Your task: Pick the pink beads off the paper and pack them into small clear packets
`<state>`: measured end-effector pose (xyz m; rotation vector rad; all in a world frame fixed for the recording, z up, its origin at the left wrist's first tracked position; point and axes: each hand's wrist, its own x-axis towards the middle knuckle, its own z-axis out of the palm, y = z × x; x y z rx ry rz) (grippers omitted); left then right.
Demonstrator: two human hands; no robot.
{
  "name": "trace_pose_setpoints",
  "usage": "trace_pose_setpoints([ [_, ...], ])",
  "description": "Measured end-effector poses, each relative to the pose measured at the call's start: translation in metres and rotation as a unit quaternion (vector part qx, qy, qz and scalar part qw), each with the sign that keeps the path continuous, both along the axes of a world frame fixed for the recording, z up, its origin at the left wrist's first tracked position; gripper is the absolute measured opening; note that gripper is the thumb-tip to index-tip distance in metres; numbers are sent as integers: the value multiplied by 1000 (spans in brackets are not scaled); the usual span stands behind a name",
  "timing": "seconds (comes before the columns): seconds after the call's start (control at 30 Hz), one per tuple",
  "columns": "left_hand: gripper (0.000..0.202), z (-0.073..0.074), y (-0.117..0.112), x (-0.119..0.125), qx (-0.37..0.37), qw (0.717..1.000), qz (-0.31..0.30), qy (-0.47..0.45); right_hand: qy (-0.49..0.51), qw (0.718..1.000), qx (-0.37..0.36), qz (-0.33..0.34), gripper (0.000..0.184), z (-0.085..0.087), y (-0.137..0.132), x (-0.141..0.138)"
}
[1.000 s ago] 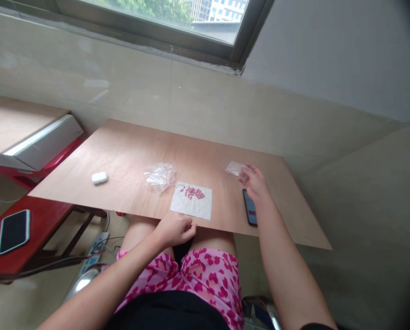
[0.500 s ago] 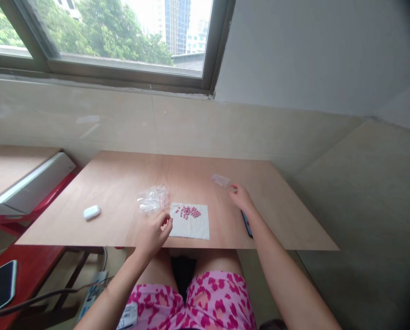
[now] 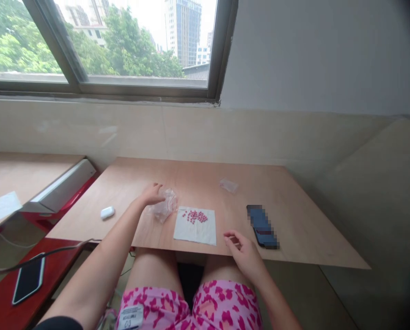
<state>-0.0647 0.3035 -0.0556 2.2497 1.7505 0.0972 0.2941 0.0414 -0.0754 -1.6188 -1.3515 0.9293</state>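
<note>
My left hand (image 3: 152, 194) reaches over the upper left edge of a crumpled clear plastic bag (image 3: 164, 208), its fingers stretched out. Whether the fingertips touch the plastic I cannot tell. To the right of the bag lies a square white cloth or napkin (image 3: 194, 235) with many small pink beads (image 3: 196, 217) gathered on its upper half. My right hand (image 3: 241, 246) hovers by the table's front edge, right of the white square, with loosely bent fingers apart and nothing visible in them. Farther back rests a small clear plastic bag (image 3: 228, 185).
A dark phone (image 3: 262, 227) lies on the wooden table (image 3: 201, 174) at the right. A white earbud case (image 3: 107, 212) sits at the left. Another phone (image 3: 29, 279) lies on a red bench, with a dark cable (image 3: 63, 248) passing over it.
My left hand has moved from beside the white square up and away to the crumpled bag. My right hand has come back from near the small bag toward the table's front edge. The view has shifted.
</note>
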Motion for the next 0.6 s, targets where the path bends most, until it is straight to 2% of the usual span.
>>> trace_pose_setpoints([
  [0.07, 75, -2, 6, 2, -24, 1000, -2, 14, -10, 1000, 19, 9, 28, 3, -2, -8],
  [0.2, 59, -3, 6, 1, -33, 999, -12, 14, -27, 998, 55, 28, 24, 8, -4, -13],
  [0.37, 54, 12, -7, -3, 17, 999, -21, -28, -38, 996, 64, 51, 25, 13, -6, -14],
  [0.47, 54, 29, -29, 4, 53, 996, -38, -65, -26, 996, 60, 58, 25, 21, -6, -20],
  [0.6, 49, 46, -87, 33, 124, 969, -127, -173, -3, 995, 68, 72, 26, 38, -4, -38],
])
